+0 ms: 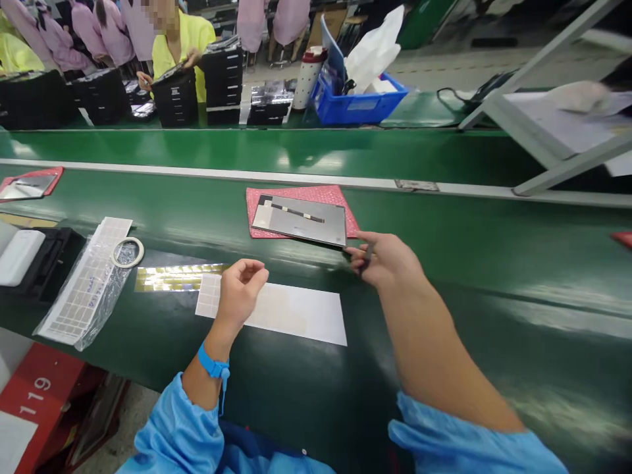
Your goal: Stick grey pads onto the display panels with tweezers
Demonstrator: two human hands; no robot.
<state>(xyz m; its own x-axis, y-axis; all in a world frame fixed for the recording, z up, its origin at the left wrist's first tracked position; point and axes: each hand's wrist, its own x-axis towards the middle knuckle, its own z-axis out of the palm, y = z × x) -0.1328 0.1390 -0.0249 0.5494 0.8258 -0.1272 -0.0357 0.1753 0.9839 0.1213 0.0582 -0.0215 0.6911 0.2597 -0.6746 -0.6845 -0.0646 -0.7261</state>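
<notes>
From my end I see the right hand (388, 260) at the near right corner of a flat grey panel (306, 220), thumb and fingers around that corner; I can't tell if they're clamped on it. Small dark object (367, 257) between those fingers, can't make out what. Left hand (237, 289) over the white sheet (301, 313), fingers curled, thumb and index tips close together; can't tell whether they touch or pinch anything. Blue wrist strap (212, 364) on that arm.

Panel lies flat on a pink bubble-wrap bag (301, 192), a thin dark strip (301, 213) running along its face. The white sheet is on the green worktop (469, 257), nearer to me than the panel; its left end has pale squares and overlaps a gold strip (170, 278). Left of that, I get a tape roll (141, 251) on the edge of a clear bag with a gridded sheet (93, 283), then a white box (20, 258) on a black tray (59, 263). Far left: another panel (29, 187) on pink wrap.

Across the worktop: blue bin (355, 108), spotted cup (307, 82), black stack (222, 76), a person in yellow (197, 39) handling another stack (176, 99).
</notes>
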